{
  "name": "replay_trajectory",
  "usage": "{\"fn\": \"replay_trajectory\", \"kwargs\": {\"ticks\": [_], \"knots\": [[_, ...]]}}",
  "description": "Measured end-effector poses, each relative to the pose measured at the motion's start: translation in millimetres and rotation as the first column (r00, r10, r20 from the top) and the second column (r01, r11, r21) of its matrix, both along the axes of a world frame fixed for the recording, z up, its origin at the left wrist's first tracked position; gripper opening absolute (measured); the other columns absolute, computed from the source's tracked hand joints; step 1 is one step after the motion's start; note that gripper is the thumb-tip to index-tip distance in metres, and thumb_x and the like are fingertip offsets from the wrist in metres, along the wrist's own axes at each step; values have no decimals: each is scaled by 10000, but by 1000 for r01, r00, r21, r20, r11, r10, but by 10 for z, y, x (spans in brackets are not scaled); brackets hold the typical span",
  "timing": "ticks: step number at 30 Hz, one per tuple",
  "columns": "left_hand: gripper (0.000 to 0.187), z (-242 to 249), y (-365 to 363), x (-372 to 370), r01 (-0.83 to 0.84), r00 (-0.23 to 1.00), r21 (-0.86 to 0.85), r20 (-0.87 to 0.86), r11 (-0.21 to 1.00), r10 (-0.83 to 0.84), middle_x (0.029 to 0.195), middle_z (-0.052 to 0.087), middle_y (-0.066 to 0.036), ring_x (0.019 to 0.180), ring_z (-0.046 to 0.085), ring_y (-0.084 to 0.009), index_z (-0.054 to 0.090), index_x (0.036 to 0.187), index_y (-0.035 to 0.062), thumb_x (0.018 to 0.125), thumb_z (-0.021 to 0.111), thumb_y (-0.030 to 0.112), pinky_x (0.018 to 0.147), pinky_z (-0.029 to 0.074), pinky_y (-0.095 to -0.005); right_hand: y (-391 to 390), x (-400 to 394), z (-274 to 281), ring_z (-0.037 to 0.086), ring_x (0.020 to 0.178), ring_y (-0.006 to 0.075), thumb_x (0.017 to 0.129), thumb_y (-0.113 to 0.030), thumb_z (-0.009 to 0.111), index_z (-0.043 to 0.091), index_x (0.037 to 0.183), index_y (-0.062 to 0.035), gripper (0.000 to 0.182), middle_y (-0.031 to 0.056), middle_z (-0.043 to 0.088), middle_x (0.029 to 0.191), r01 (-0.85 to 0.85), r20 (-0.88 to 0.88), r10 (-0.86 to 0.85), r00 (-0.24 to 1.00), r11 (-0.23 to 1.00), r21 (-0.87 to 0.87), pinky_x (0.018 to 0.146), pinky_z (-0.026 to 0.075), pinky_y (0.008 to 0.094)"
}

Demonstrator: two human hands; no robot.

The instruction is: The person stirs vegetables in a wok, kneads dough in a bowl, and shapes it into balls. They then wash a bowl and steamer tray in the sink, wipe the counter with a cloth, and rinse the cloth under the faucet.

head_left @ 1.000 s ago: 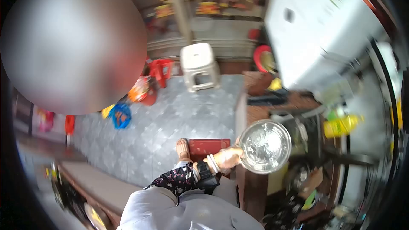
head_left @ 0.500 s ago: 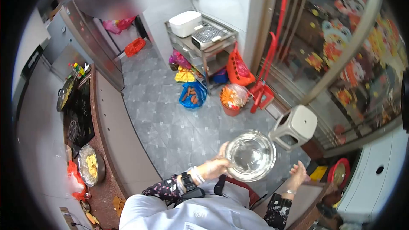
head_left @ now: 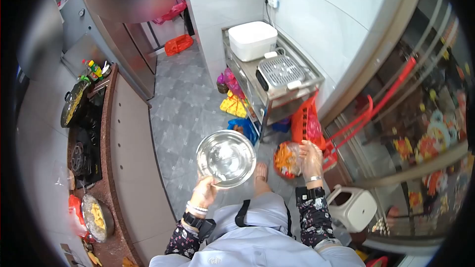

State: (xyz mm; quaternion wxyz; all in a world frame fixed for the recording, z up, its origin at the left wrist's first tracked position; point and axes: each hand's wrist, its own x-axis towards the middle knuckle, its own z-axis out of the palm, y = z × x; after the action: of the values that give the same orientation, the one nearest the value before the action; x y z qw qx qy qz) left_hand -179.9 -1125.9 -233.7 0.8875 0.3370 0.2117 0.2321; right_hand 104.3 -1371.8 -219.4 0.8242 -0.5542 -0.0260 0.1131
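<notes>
A shiny stainless steel bowl is gripped at its near rim by my left hand, which holds it over the floor. The inside of the bowl faces up, and only reflections show in it. My right hand is raised apart from the bowl, its fingers loosely extended, with nothing visible in them. From this view it overlaps the edge of a red bin holding orange scraps and a clear plastic bag. Whether the hand touches the bin cannot be told.
A metal cart carries a white box and a grilled appliance. On the left counter sit a pan of yellow food and a wok. A white stool stands at right, near the sliding door. A blue bag lies beyond the bowl.
My body has turned toward the right and moved nearer the cart. The bowl, still in my left hand, now appears further left. My right hand has come up and forward, over the bin in view.
</notes>
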Motion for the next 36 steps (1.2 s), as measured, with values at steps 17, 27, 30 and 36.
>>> {"fn": "replay_trajectory", "kwargs": {"ticks": [17, 27, 30, 36], "knots": [[100, 795, 1237, 2584, -180, 948, 34, -261, 983, 183, 874, 620, -165, 811, 639, -331, 566, 763, -40, 757, 467, -28, 775, 560, -542, 1768, 3032, 713, 353, 470, 53, 886, -215, 676, 559, 806, -85, 193, -49, 491, 652, 122, -62, -132, 989, 981, -150, 432, 260, 229], [659, 1057, 1494, 3948, -26, 931, 72, -362, 997, 50, 1120, 531, -230, 838, 652, -406, 278, 1344, 69, 719, 423, -81, 629, 605, -482, 1288, 3130, 1426, 562, 666, 268, 882, -208, 670, 572, 833, 8, 242, 157, 580, 745, 470, 711, 77, 699, 700, -538, 629, 455, 380], [757, 1126, 1470, 4301, -23, 917, 126, -392, 992, 71, 1192, 463, -212, 841, 643, -403, 190, 1369, 182, 714, 413, -126, 580, 603, -470, 1328, 3041, 1554, 579, 716, 393, 870, -216, 669, 579, 845, 20, 254, 209, 592, 793, 510, 710, 127, 692, 611, -606, 665, 462, 453], [799, 1171, 1469, 4829, -3, 900, 211, -425, 977, 94, 1313, 385, -196, 915, 628, -409, 159, 1385, 223, 722, 398, -153, 513, 608, -424, 1412, 3058, 1430, 613, 723, 387, 861, -213, 675, 623, 892, 4, 225, 193, 611, 804, 517, 728, 125, 674, 624, -586, 641, 484, 450]]}}
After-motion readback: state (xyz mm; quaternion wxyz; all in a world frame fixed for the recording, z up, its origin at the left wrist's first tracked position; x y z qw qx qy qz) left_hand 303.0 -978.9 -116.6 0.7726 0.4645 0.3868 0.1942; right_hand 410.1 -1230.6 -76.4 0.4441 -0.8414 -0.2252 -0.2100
